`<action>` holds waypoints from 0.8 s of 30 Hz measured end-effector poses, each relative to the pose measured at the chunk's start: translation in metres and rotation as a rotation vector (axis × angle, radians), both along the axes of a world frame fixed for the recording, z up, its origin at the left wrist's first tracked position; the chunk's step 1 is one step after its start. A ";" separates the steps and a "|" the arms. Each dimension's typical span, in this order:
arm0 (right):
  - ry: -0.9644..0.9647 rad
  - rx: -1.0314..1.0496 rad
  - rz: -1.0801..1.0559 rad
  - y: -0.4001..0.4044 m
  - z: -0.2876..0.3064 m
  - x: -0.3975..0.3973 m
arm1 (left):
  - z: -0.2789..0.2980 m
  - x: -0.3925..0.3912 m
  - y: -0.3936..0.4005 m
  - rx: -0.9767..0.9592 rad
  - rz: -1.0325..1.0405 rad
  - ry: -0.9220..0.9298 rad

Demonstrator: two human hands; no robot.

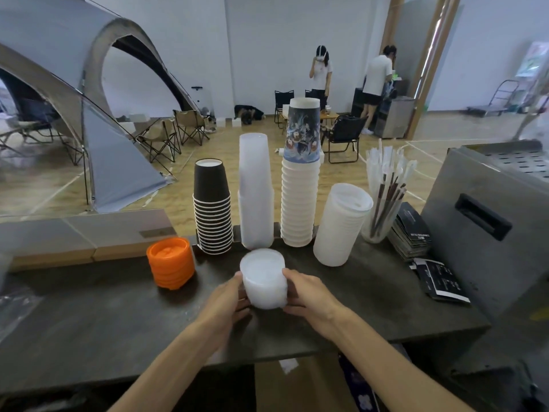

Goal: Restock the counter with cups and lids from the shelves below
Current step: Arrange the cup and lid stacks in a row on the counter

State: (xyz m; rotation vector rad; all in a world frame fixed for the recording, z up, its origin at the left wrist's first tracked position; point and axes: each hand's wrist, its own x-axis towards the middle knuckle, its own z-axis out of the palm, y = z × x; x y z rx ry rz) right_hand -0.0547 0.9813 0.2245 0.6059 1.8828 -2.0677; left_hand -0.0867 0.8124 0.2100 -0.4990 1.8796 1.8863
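While both hands are gripping a short stack of white lids (264, 279) on the bench (89, 316) | left hand (230, 301) and right hand (309, 295) are clasping its sides | cup stacks (212, 209) and orange lids (170, 263) are standing placed | restock is looking nearly finished

Bare counter (89, 316) left; cup stacks (257, 191) behind.

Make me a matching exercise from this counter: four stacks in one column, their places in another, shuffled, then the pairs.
Things:
1. orange lids
2. black cups
3. printed cup stack
4. small white lid stack

Places:
A. between both hands, the left hand and the right hand, at the counter's front
B. tallest stack, back row
C. far left, standing alone
D. back row, left end

Pairs: 1-C, 2-D, 3-B, 4-A
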 end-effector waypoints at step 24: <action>0.572 0.406 -0.442 -0.029 -0.006 0.018 | 0.016 0.001 -0.037 -0.456 -0.121 0.630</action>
